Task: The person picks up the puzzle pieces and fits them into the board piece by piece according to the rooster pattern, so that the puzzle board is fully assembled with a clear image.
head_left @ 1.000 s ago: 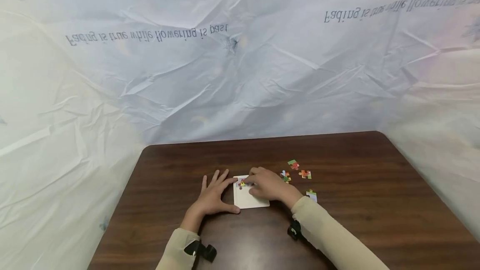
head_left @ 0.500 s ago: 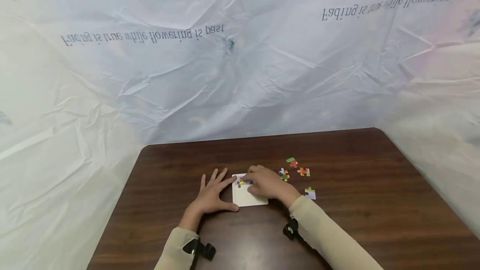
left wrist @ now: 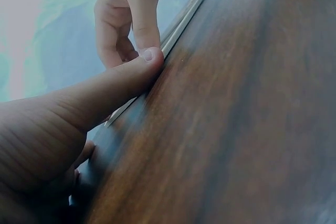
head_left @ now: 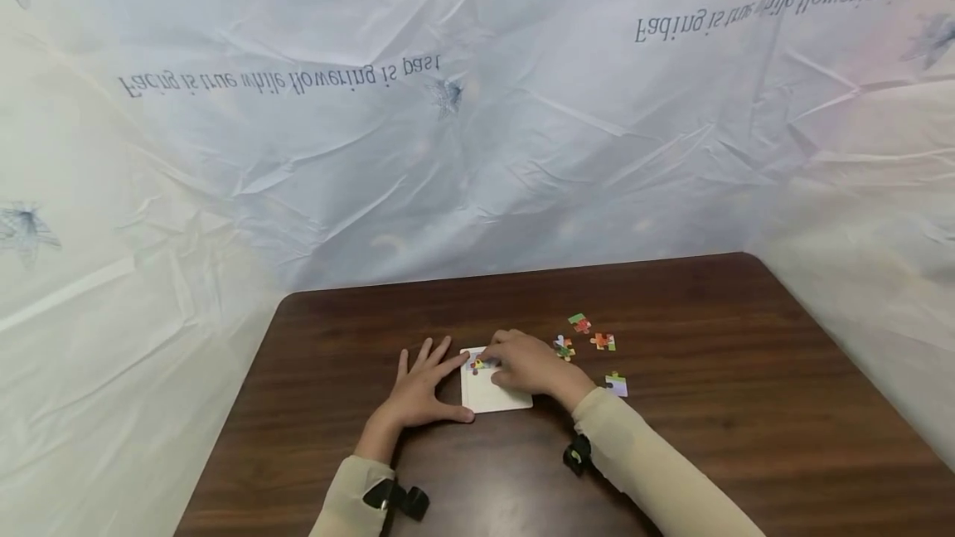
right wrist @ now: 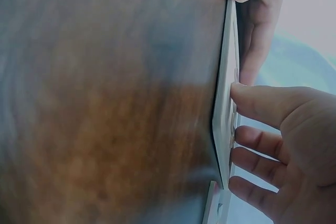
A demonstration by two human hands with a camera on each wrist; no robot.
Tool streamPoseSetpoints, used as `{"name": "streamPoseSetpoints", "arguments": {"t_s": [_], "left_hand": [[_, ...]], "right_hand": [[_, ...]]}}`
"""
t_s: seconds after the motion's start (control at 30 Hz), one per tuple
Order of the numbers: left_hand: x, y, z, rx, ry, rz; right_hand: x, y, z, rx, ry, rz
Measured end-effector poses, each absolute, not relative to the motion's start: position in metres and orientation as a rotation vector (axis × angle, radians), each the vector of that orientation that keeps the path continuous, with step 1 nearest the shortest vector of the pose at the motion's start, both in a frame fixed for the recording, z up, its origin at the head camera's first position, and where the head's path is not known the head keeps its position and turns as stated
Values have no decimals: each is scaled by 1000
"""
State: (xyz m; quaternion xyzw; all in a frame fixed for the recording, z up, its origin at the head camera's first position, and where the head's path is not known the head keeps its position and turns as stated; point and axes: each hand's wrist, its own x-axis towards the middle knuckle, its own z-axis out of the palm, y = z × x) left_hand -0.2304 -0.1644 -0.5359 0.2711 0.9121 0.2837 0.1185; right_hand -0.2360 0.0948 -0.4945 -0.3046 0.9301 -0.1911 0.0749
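A white square puzzle board (head_left: pixel 485 396) lies on the dark table. In its upper left corner sits a small colourful puzzle piece (head_left: pixel 477 364). My left hand (head_left: pixel 418 392) is spread along the board's left side, the index finger at the upper corner and the thumb (left wrist: pixel 149 59) at the near edge. My right hand (head_left: pixel 525 363) reaches over the board from the right, with index fingertip beside the piece. In the right wrist view its thumb (right wrist: pixel 252 98) and several fingertips press on the board's face. The right hand covers the board's right part.
Several loose puzzle pieces lie right of the board: a green-and-red one (head_left: pixel 579 322), an orange one (head_left: pixel 603 341), a mixed one (head_left: pixel 564 347) and a pale one (head_left: pixel 615 384). Printed fabric (head_left: pixel 373 189) hangs behind the wooden table (head_left: pixel 336 330).
The head view has shifted slightly. Both hands stay in nearly the same places at the board, and the loose pieces have not moved.
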Motion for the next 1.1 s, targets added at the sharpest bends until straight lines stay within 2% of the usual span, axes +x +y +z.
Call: {"name": "streamPoseSetpoints", "arguments": {"t_s": [0.37,0.53,0.7,1.1], "left_hand": [[-226,-160,-533,793,2668,818],[-225,-160,-532,796,2685,797],[-223,-161,-532,796,2692,817],[-216,-163,-534,792,2697,820]], "right_hand": [[-236,103,-483,-866,2699,-668],[-247,128,-460,-861,2688,-811],[-260,163,-444,-833,2781,-735],[-276,220,-458,-767,2895,-666]]}}
